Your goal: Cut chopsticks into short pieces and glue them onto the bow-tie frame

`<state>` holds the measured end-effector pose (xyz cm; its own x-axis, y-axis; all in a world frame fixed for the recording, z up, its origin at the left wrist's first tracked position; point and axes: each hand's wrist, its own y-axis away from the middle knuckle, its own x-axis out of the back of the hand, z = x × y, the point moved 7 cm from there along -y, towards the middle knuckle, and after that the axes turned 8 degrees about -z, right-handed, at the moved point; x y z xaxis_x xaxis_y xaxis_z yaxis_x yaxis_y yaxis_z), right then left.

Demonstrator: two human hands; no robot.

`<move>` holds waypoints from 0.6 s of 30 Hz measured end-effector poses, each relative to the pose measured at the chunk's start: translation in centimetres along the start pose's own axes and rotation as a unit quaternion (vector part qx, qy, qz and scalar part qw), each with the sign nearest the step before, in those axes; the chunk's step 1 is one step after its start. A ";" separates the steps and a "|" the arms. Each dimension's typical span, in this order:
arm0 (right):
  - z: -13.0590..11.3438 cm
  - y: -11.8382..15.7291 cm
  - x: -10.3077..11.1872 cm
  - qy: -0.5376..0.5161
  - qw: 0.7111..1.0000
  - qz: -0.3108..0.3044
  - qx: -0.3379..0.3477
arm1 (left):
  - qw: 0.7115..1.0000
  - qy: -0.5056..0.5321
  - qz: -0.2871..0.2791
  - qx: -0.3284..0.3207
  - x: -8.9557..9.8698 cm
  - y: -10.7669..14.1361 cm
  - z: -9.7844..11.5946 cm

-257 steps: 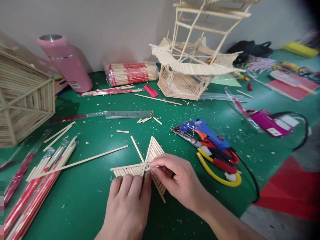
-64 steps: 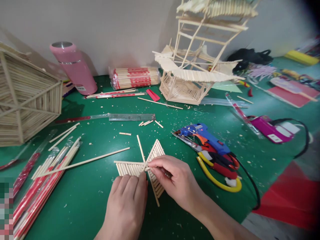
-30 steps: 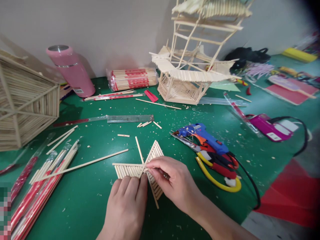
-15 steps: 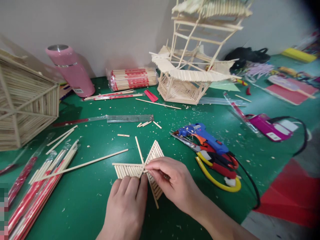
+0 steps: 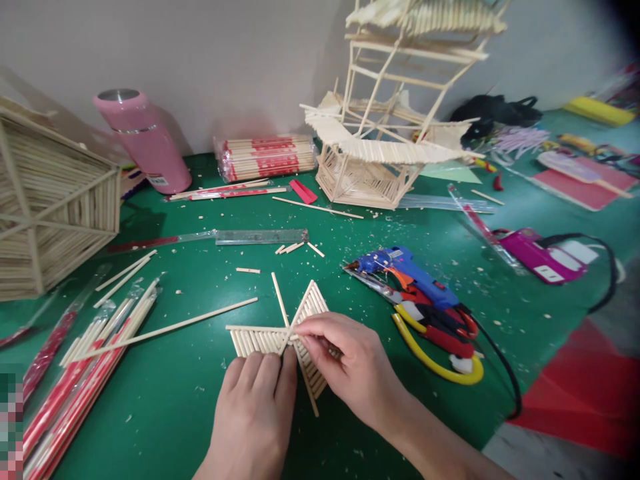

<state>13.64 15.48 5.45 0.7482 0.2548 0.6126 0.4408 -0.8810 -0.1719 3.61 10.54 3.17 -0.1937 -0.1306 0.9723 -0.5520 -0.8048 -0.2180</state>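
A small frame of wooden sticks (image 5: 250, 341) lies on the green table, its spokes meeting at a centre. Rows of short sticks fill some of the wedges between the spokes. My left hand (image 5: 253, 400) is closed on the near left part of this frame, with its fingertips hidden beneath the knuckles. Thumb and forefinger of my right hand (image 5: 345, 360) pinch at the centre, by a short piece of stick, and the hand covers part of the right wedge. Further right lie a blue glue gun (image 5: 400, 267) and pliers with red-and-black handles (image 5: 445, 333).
A tall stick pavilion (image 5: 380, 147) stands at the back, and a large stick panel (image 5: 55, 213) leans at left. Also around are a pink flask (image 5: 145, 143), wrapped chopstick bundles (image 5: 265, 157), loose packets (image 5: 90, 380) and a purple device (image 5: 543, 257) with a black cable.
Both hands and the stick frame hold almost the same pose. The whole view has shifted very slightly to the right.
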 end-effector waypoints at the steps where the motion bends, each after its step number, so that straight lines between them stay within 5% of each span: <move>1: 0.0 0.0 -0.1 0.004 1.000 -0.002 0.001 | 1.000 -0.002 0.001 0.001 0.0 0.0 0.0; 18: -0.6 -0.2 0.1 0.017 0.999 -0.007 0.029 | 1.000 -0.011 -0.004 0.001 0.0 0.0 0.1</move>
<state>13.32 15.41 6.01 0.7258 0.2518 0.6402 0.4794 -0.8526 -0.2081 3.72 10.48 3.19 -0.1703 -0.1365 0.9759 -0.5527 -0.8067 -0.2093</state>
